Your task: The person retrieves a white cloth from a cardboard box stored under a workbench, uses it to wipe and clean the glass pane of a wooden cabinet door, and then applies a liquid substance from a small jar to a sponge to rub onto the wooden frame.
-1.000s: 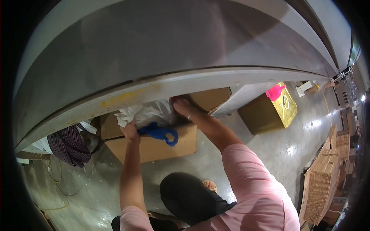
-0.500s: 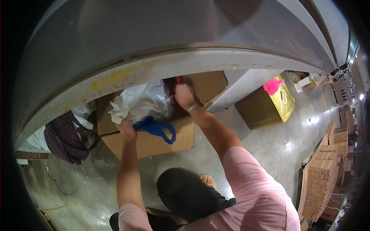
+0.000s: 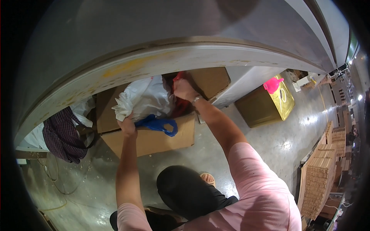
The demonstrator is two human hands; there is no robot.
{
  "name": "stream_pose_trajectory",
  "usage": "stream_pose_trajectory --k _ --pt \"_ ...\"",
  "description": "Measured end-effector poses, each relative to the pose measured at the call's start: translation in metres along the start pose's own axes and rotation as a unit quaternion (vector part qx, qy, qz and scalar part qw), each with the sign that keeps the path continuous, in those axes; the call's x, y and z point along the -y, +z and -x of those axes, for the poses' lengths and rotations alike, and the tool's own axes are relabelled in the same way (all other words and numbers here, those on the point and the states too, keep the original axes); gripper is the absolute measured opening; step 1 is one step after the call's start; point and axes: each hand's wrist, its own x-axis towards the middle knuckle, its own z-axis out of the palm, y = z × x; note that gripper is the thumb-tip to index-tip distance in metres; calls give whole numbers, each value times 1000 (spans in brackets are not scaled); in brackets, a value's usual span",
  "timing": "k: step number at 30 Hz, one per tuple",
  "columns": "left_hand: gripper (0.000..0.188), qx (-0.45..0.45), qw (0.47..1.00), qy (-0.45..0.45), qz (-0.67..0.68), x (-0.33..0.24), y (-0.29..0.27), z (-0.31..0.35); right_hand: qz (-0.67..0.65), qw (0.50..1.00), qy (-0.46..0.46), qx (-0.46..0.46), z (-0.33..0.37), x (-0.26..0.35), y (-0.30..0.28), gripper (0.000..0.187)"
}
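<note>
My left hand (image 3: pixel 127 125) pinches a white bag (image 3: pixel 148 100) in an open cardboard box (image 3: pixel 162 140), blue bag (image 3: pixel 151 123) beside it; my right hand (image 3: pixel 185 91) grips a red bag (image 3: pixel 180 108) there. A grey metal ledge (image 3: pixel 185 56) overhangs the box's far side. To the right: gold tin (image 3: pixel 258 106), pink funnel (image 3: pixel 272 85) atop; farther, stacked cardboard (image 3: pixel 318 181).

Left hand (image 3: pixel 126 125): fingers curled in a grip; left forearm (image 3: pixel 128 165) near-vertical in view. Right hand (image 3: pixel 185 91): farther forward, fingers bent, back up; right forearm (image 3: pixel 220 122) slants up-left. Hands apart. Knee (image 3: pixel 172 181) bent.
</note>
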Motion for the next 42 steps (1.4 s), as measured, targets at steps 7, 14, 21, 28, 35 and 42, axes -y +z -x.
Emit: stream_pose_trajectory --k 7,14,21,28,35,42 --pt "46 16 1000 -2 -18 -10 -6 14 91 986 -61 125 24 13 33 22" --pt "41 61 998 -15 -17 2 13 15 109 989 81 -51 17 -7 51 17" --pt "45 -20 997 -49 -60 57 -36 -10 -84 965 -85 -235 21 35 39 10" --pt "42 82 992 -77 -59 19 34 17 2 934 41 -356 12 -54 43 20" --pt "43 19 994 -62 -93 -4 -18 20 -50 950 58 -304 -4 8 72 39" --pt "37 4 994 -45 -104 14 4 21 -251 895 200 -311 -37 -46 101 30"
